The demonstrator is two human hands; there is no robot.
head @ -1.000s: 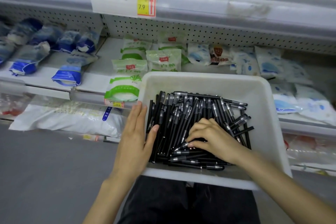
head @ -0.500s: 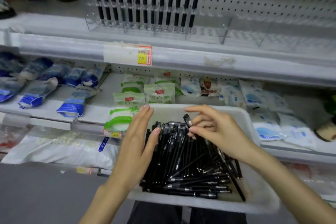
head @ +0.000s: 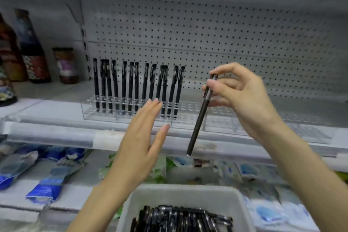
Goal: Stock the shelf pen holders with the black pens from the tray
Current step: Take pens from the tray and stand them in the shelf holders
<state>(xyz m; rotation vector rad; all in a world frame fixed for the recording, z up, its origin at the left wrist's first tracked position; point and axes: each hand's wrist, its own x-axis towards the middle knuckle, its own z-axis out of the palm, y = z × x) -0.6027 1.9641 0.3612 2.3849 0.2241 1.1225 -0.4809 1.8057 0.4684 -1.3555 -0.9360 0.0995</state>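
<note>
Head view: right hand [head: 243,98] pinches a black pen [head: 199,118] before the shelf's clear pen holder [head: 190,108]; left hand [head: 139,147] spread flat, grasping nothing, above the white tray [head: 186,194] of pens.

Tray [head: 188,192] nearest me, low centre, loose pens [head: 180,218] heaped in it. Above and behind it, the upper shelf [head: 56,130] carries the pen holder [head: 88,114]. A row of pens [head: 131,88] stands upright in its left part, with pegboard [head: 226,43] behind. Bottles [head: 33,52] stand left of the holder. My left hand [head: 139,143] is before the row. My right hand [head: 243,98], to its right, pinches one pen [head: 197,124], tilted. Packets [head: 52,181] lie on the lower shelf [head: 79,194].
</note>
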